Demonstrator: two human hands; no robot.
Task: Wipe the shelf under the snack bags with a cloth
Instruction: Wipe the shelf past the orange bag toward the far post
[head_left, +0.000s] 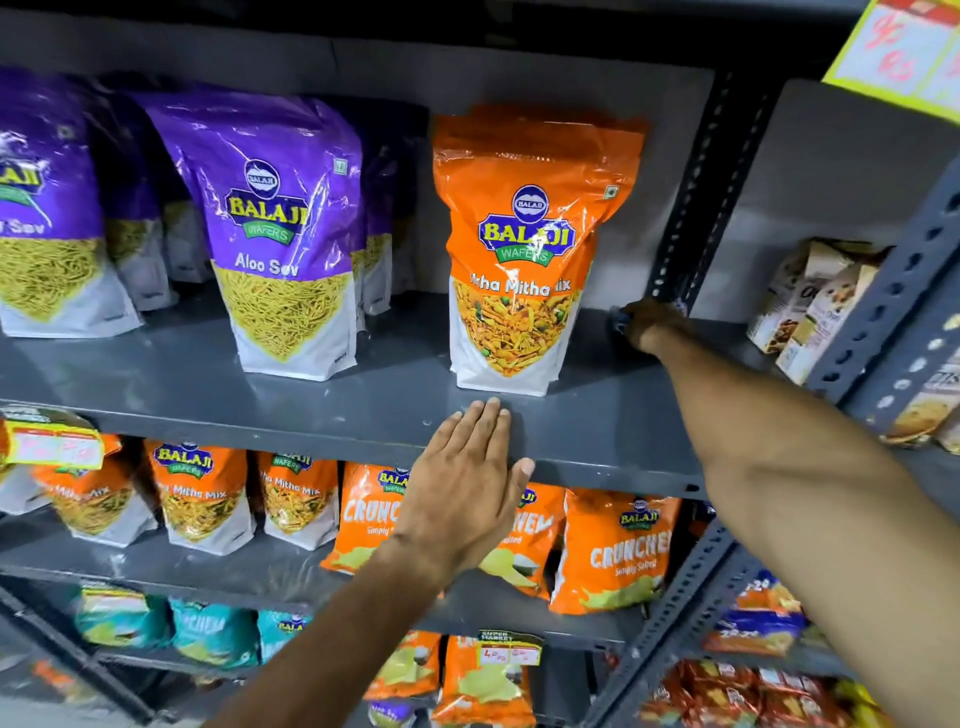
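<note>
The right hand (649, 325) presses a dark, bunched cloth (619, 318) onto the grey metal shelf (363, 384) at the far right corner; the left hand (467, 483) lies flat and empty on the near edge; best to sweep leftward, behind the upright orange snack bag (524, 249) without tipping it.

The grey metal shelf (363, 384) is carrying upright snack bags: purple Aloo Sev bags (283, 234) standing to the left and an orange Mitha Mix bag (524, 249) standing right of centre near the front edge. A dark cloth (621, 318) is lying at the shelf's rear right corner, mostly hidden.
</note>
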